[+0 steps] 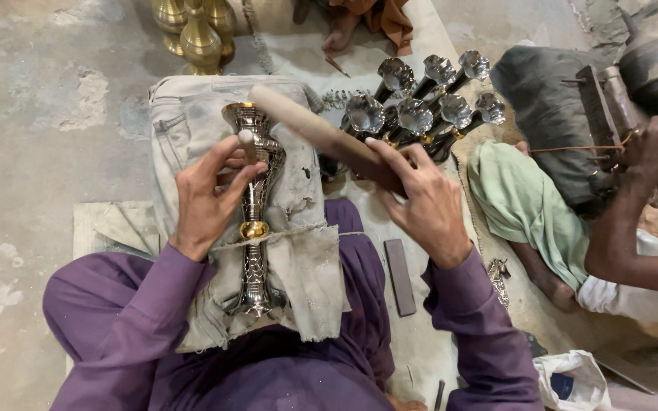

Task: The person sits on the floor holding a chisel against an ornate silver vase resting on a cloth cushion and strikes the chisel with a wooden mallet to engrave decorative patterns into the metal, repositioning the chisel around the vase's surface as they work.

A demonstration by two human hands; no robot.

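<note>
Rough grey concrete flooring [32,144] is lying beneath the whole scene, with a pale mat [420,335] spread under the seated person, whose purple-clad legs [116,312] are filling the near foreground. Closest to the camera, a worn grey cloth [302,281] is draping over the lap, and a tall silver vase [255,221] with a gold band and engraved body is lying lengthwise on it, its base toward the person and its flared mouth pointing away. Just right of the cloth, a dark flat bar [400,276] is resting on the mat. The left hand [207,194] is pressing against the vase's upper body, its fingers curled closed around a small pale-tipped chisel [247,143] whose point is touching the metal near the mouth. The right hand [424,202] is gripping the dark end of a wooden mallet [310,125], fingers wrapped fully round it, with the pale rounded head slanting up and left until it is hanging just above the chisel. Farther out, a cluster of silver vases [428,99] is lying with mouths turned toward the camera. At the right, another person's arm [634,228] is reaching toward dark tools, beside a green cloth [527,205]. At the far top edge, brass vases [196,30] are standing upright.
</note>
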